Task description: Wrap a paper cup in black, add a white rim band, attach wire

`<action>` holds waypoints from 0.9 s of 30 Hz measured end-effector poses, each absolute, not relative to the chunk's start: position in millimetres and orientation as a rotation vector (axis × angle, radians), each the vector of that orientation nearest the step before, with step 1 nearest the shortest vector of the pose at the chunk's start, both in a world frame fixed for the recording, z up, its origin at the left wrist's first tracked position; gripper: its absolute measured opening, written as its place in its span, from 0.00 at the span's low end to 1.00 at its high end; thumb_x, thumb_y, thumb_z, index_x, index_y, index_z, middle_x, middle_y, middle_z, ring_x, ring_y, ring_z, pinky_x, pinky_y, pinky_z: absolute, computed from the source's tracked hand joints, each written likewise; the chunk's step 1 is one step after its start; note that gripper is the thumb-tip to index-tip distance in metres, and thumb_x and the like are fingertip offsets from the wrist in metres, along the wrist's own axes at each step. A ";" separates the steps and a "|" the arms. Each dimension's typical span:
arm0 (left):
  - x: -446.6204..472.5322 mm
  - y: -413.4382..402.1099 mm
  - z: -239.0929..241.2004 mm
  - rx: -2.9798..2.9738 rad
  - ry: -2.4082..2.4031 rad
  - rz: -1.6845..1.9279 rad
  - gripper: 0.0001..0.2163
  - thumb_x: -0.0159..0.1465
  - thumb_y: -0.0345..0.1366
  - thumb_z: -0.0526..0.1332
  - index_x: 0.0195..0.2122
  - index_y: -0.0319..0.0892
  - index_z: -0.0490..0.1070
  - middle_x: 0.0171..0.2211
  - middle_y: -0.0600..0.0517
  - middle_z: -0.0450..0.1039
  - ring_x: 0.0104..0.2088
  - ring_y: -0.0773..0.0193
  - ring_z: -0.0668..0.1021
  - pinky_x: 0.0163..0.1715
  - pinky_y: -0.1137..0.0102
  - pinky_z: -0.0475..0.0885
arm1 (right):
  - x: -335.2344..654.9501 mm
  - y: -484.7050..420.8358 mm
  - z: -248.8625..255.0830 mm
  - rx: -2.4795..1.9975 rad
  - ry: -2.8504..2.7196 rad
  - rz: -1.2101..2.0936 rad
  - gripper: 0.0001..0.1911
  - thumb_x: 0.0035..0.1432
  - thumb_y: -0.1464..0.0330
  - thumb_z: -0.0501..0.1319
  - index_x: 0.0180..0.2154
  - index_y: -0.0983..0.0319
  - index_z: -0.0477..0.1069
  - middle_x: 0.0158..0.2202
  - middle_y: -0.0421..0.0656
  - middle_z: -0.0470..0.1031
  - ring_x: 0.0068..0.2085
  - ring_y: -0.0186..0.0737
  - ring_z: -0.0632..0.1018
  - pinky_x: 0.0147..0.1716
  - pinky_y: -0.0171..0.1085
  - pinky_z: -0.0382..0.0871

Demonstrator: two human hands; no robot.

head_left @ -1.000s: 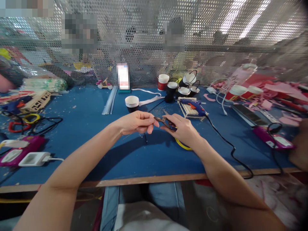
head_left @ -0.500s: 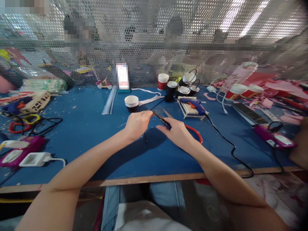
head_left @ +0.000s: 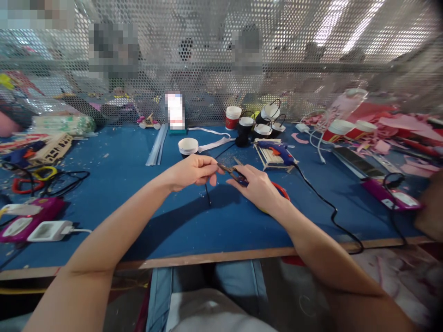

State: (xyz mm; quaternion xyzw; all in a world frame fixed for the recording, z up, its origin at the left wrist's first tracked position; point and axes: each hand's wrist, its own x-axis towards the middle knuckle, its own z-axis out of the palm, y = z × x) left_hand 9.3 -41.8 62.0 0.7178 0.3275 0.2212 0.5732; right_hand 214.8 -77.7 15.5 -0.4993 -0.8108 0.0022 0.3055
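In front of me, my left hand [head_left: 197, 171] is closed in a pinch on a thin black wire [head_left: 207, 194], whose end hangs below the fingers. My right hand [head_left: 255, 183] grips small pliers [head_left: 231, 171] with dark handles. Their jaws point left and meet the fingertips of my left hand; whether they bite on the wire is too small to tell. Under my right hand lie scissors with a red handle loop [head_left: 282, 190], partly covered. Just behind my left hand stands a cup with a white rim [head_left: 188, 145], a white strip trailing from it.
Black-wrapped cups with wire handles [head_left: 263, 130] and a red cup [head_left: 233, 118] stand at the back. A blue glue gun [head_left: 282, 152] rests on a small stick rack. Lit phone [head_left: 176, 113], clear glue sticks [head_left: 157, 145], purple power strips [head_left: 391, 196] and pink scraps [head_left: 391, 122] lie around.
My left hand has turned and its fingers have opened out somewhat, still pinching the wire. The pliers have tilted flatter, their jaws still at the left fingertips.
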 end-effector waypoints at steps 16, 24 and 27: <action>25.2 -51.0 31.5 2.508 1.111 1.133 0.10 0.64 0.30 0.50 0.32 0.36 0.70 0.23 0.52 0.72 0.23 0.70 0.72 0.26 0.75 0.63 | 204.0 -79.7 11.0 -1.418 -2.052 0.215 0.19 0.55 0.56 0.57 0.40 0.64 0.69 0.33 0.47 0.74 0.33 0.43 0.74 0.34 0.39 0.66; 28.5 -47.6 23.2 2.622 1.229 1.105 0.11 0.63 0.31 0.48 0.33 0.35 0.70 0.26 0.48 0.74 0.26 0.66 0.73 0.27 0.73 0.64 | 202.2 -78.8 6.8 -1.503 -2.022 0.223 0.17 0.56 0.58 0.57 0.38 0.65 0.70 0.33 0.49 0.75 0.35 0.46 0.75 0.36 0.41 0.67; 25.9 -46.0 32.2 2.354 1.124 0.996 0.11 0.63 0.32 0.49 0.33 0.37 0.70 0.25 0.51 0.73 0.24 0.69 0.71 0.26 0.75 0.63 | 205.7 -76.1 6.6 -1.486 -2.040 0.185 0.17 0.56 0.59 0.57 0.40 0.65 0.70 0.34 0.49 0.75 0.37 0.47 0.75 0.37 0.42 0.67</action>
